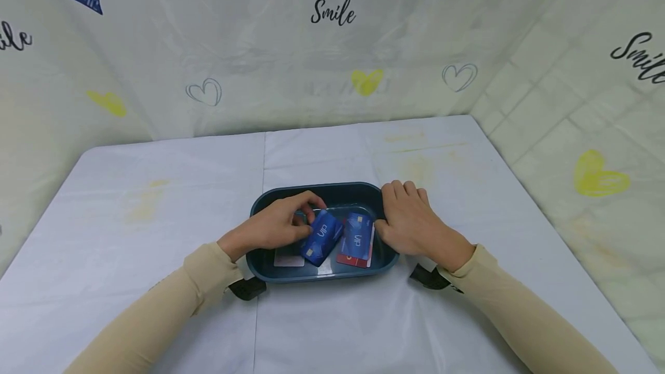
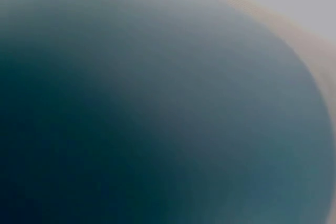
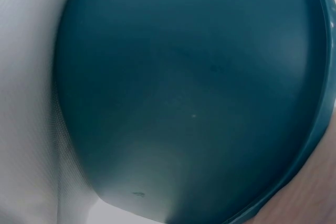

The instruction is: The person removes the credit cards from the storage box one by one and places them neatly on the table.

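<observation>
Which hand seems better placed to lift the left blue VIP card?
Probably the left hand: it is right at that blue VIP card. The right hand grips the right end of the teal tray.

"VIP" in pale letters on the left blue card (image 1: 322, 238), print askew; same "VIP" on the right blue card (image 1: 358, 234), running sideways. Both in the dark tray (image 1: 322, 277). Red card (image 1: 352, 261) beneath the right one: a bit of pale marking, mostly covered, can't read. Far backdrop (image 1: 260, 33): black script "Smile" at centre, "ile" at far left (start cut off by the frame). Right-hand sheet (image 1: 550, 74): "Smile" again, slanted. Faint lettering by the backdrop's yellow heart (image 1: 367, 82), illegible.
</observation>
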The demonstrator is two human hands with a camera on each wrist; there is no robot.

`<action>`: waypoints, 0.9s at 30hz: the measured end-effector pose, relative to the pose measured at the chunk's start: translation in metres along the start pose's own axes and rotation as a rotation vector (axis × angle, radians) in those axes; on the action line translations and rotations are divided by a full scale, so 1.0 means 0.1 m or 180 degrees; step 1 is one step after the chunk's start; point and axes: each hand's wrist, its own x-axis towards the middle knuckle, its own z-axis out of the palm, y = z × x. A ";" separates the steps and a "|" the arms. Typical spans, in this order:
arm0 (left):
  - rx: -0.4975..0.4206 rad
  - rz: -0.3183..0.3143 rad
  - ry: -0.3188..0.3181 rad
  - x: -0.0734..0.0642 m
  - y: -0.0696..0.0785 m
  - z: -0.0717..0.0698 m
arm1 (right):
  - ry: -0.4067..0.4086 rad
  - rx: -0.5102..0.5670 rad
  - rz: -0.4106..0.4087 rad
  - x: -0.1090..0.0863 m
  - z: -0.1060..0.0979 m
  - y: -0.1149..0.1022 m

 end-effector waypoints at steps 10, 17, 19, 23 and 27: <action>-0.0254 0.0018 0.0029 0.00 0.00 -0.04 | -0.0019 -0.0003 0.0026 0.00 0.00 0.00; -0.0559 -0.0066 0.0026 -0.01 0.02 -0.06 | -0.0007 -0.0004 0.0025 0.00 0.00 -0.01; -0.0638 -0.0085 0.0032 -0.01 0.03 -0.06 | -0.0003 -0.0007 0.0022 0.00 0.00 -0.01; -0.0765 -0.0081 0.0053 -0.01 0.02 -0.06 | 0.0013 -0.0009 0.0005 0.00 0.00 0.00; -0.0883 -0.0037 0.0089 -0.01 0.01 -0.07 | 0.0026 0.0003 -0.0006 0.00 0.01 0.01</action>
